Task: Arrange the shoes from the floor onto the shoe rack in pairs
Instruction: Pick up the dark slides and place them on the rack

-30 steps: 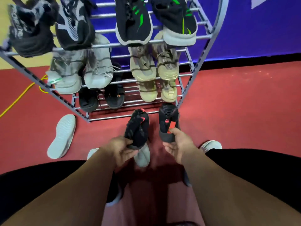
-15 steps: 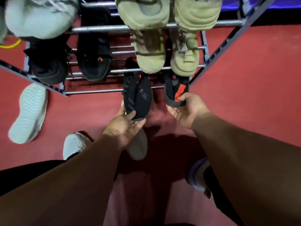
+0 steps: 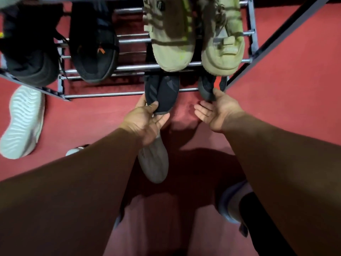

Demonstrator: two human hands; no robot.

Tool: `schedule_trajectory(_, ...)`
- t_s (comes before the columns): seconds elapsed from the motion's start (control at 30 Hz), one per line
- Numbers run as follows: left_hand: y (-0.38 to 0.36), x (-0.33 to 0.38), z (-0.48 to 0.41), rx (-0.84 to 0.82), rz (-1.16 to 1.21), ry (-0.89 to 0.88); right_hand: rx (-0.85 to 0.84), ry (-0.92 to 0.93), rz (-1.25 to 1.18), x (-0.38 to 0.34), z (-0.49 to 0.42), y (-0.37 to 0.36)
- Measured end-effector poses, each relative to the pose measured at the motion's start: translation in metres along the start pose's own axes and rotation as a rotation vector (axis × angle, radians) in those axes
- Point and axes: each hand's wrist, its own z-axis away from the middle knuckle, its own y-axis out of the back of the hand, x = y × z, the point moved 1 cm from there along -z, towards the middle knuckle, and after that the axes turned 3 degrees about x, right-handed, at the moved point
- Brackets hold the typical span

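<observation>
Pinching the heel of one black shoe [image 3: 162, 93], the left grip [image 3: 147, 122] has its thumb on top and its fingers curled underneath, so that grip is closed on the shoe. The toe end is in on the bottom tier of the shoe rack [image 3: 103, 94], tucked under an olive shoe [image 3: 171, 43] on the tier above, and the heel hangs out past the front rail over the red floor [image 3: 286, 100]. On the other side, the second black shoe [image 3: 207, 87] sits just beside it on the same tier, mostly hidden by the second olive shoe [image 3: 224, 48] overhead. The right grip [image 3: 217, 111] is loose: thumb resting on that heel, fingers spread and relaxed below, wrapped round nothing. Further left on the rack sits a black shoe with an orange mark [image 3: 94, 52], with another dark shoe [image 3: 29, 58] beside it. Down on the floor, a grey shoe [image 3: 154, 163] lies under the left wrist, and a pale shoe [image 3: 22, 122] lies sole-up well off to the left
</observation>
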Motion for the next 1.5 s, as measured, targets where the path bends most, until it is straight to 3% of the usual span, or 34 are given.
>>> schedule_trajectory(0.17,-0.028,0.003,-0.021,-0.038,-0.012,0.01,0.022,0.03,0.056,-0.004,0.0,0.0)
schedule_trajectory(0.4,-0.038,-0.008,-0.043,0.198,-0.121,0.069,0.064,0.067,0.11,0.0,-0.006,0.001)
schedule_trajectory(0.67,-0.048,-0.007,-0.041,0.085,-0.054,-0.007,0.1,0.109,0.158,0.002,-0.007,-0.003)
schedule_trajectory(0.87,-0.05,-0.008,-0.028,0.126,-0.21,0.078,0.111,0.104,0.258,0.002,0.005,0.004)
schedule_trajectory(1.03,-0.02,0.005,0.018,0.176,-0.426,0.077,0.122,0.062,0.579,0.012,0.052,0.004)
schedule_trajectory(1.2,0.009,0.054,0.098,0.135,-0.676,0.083,0.049,0.134,0.748,0.023,0.123,-0.016)
schedule_trajectory(1.5,0.03,0.149,0.267,0.025,-0.789,-0.216,-0.022,0.409,0.838,0.017,0.32,-0.06)
